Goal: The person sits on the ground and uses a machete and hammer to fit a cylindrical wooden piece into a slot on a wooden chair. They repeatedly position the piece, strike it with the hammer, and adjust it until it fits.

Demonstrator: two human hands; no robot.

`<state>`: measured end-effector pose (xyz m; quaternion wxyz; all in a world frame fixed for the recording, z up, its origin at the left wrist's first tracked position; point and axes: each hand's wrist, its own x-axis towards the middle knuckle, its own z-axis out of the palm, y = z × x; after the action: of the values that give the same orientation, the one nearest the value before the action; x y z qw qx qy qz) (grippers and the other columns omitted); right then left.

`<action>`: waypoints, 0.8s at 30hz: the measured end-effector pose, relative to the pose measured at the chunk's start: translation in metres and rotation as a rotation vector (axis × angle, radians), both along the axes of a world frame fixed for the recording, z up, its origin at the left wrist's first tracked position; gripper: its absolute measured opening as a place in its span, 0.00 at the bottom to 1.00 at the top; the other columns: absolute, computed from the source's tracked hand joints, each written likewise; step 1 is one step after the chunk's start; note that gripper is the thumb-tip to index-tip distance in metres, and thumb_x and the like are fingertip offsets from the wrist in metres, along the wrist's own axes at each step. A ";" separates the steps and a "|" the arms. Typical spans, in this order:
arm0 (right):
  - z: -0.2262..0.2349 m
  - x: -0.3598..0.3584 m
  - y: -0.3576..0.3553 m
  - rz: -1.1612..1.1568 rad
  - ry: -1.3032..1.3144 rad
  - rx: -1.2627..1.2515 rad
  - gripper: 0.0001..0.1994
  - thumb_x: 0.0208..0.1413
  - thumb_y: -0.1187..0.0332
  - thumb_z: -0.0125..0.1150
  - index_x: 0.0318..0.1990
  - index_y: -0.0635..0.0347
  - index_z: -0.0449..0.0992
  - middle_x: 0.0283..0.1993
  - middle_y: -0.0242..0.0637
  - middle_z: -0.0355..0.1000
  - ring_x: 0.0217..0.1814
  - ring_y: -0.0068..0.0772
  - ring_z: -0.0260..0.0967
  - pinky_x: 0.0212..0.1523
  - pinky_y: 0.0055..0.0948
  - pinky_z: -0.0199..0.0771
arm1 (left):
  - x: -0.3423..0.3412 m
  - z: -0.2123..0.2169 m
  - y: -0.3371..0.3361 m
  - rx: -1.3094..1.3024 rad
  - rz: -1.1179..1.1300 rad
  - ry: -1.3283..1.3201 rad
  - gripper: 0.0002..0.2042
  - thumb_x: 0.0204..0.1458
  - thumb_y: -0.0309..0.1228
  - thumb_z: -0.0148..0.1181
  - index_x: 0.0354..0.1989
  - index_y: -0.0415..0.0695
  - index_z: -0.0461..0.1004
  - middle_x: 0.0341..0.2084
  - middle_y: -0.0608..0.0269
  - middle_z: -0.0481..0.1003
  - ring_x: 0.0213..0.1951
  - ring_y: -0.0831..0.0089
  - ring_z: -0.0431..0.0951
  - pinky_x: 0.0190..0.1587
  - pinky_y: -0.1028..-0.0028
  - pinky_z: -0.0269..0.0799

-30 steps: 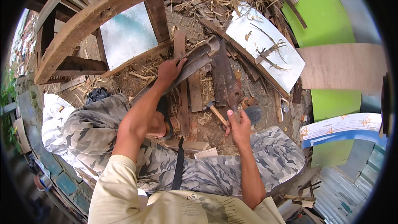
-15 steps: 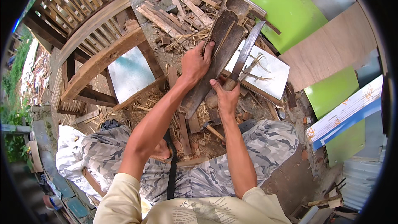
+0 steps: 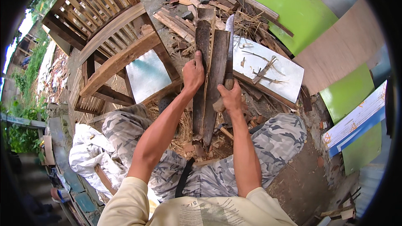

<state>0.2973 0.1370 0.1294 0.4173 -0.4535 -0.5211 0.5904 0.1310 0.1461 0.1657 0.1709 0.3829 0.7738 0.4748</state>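
Note:
A long, dark, weathered piece of split bamboo (image 3: 217, 67) stretches away from me between my knees. A pale split edge runs lengthwise along its middle. The fingers of my left hand (image 3: 194, 74) are wrapped round its left side, thumb pointing away from me. In my right hand (image 3: 231, 97) is the wooden handle of a machete (image 3: 230, 50). Its blade points away from me, up against the bamboo's right edge. Below the right hand a hammer (image 3: 226, 131) lies partly hidden among the chips.
A slatted wooden chair (image 3: 119, 44) stands at the left. Scrap wood (image 3: 180, 27) is heaped beyond the bamboo. To the right lies a white board (image 3: 280, 69) with twigs on it, backed by green sheets (image 3: 289, 12) and a plywood panel (image 3: 343, 54). White sacking (image 3: 90, 150) is beside my left knee.
The bamboo has swung from a slant to nearly straight ahead and shows wider, with two strips side by side. The machete has turned upright along its right edge. My view has shifted slightly left.

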 end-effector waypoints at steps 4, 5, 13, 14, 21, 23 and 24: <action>-0.015 -0.010 -0.003 0.092 0.131 -0.045 0.16 0.54 0.69 0.68 0.48 0.66 0.75 0.39 0.32 0.78 0.37 0.23 0.73 0.41 0.28 0.75 | -0.020 -0.014 -0.009 -0.033 -0.031 -0.103 0.44 0.67 0.63 0.38 0.19 0.26 0.70 0.13 0.45 0.67 0.20 0.58 0.67 0.30 0.51 0.64; -0.021 -0.013 -0.004 0.110 0.165 -0.067 0.16 0.54 0.69 0.67 0.48 0.66 0.75 0.40 0.33 0.78 0.38 0.23 0.74 0.41 0.28 0.76 | -0.026 -0.019 -0.012 -0.035 -0.035 -0.138 0.44 0.66 0.63 0.38 0.19 0.26 0.70 0.12 0.47 0.67 0.20 0.60 0.67 0.30 0.52 0.64; -0.060 -0.013 -0.010 0.254 0.250 -0.304 0.18 0.54 0.69 0.66 0.51 0.66 0.74 0.43 0.35 0.78 0.40 0.27 0.77 0.45 0.30 0.78 | -0.044 -0.045 -0.030 -0.122 -0.115 -0.392 0.43 0.66 0.64 0.38 0.31 0.25 0.76 0.24 0.48 0.76 0.31 0.64 0.72 0.42 0.58 0.68; -0.063 -0.011 -0.011 0.263 0.260 -0.335 0.18 0.55 0.69 0.66 0.52 0.66 0.74 0.44 0.35 0.78 0.40 0.28 0.77 0.45 0.31 0.79 | -0.046 -0.048 -0.030 -0.142 -0.144 -0.409 0.43 0.66 0.64 0.39 0.36 0.25 0.78 0.28 0.49 0.78 0.34 0.66 0.74 0.44 0.61 0.69; -0.067 -0.009 -0.011 0.253 0.248 -0.336 0.20 0.55 0.70 0.66 0.54 0.66 0.72 0.47 0.35 0.77 0.44 0.28 0.76 0.47 0.31 0.78 | -0.038 -0.058 -0.032 -0.160 -0.095 -0.211 0.40 0.67 0.61 0.39 0.33 0.27 0.77 0.28 0.36 0.78 0.34 0.46 0.78 0.45 0.55 0.69; -0.060 -0.014 -0.017 0.192 0.200 -0.210 0.20 0.55 0.72 0.66 0.54 0.66 0.72 0.47 0.34 0.77 0.44 0.28 0.76 0.48 0.31 0.78 | -0.028 -0.050 -0.033 -0.200 -0.049 -0.066 0.42 0.66 0.62 0.41 0.23 0.26 0.76 0.21 0.30 0.74 0.32 0.36 0.78 0.40 0.50 0.70; -0.059 -0.017 -0.020 0.170 0.167 -0.173 0.20 0.55 0.71 0.68 0.55 0.66 0.72 0.47 0.34 0.77 0.44 0.28 0.76 0.48 0.31 0.77 | -0.028 -0.047 -0.032 -0.228 -0.034 -0.046 0.40 0.65 0.61 0.42 0.25 0.28 0.76 0.24 0.30 0.75 0.33 0.32 0.77 0.39 0.49 0.70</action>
<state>0.2804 0.1172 0.0705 0.3672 -0.3913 -0.4683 0.7019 0.1035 0.1139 0.1183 0.2389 0.3632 0.8120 0.3894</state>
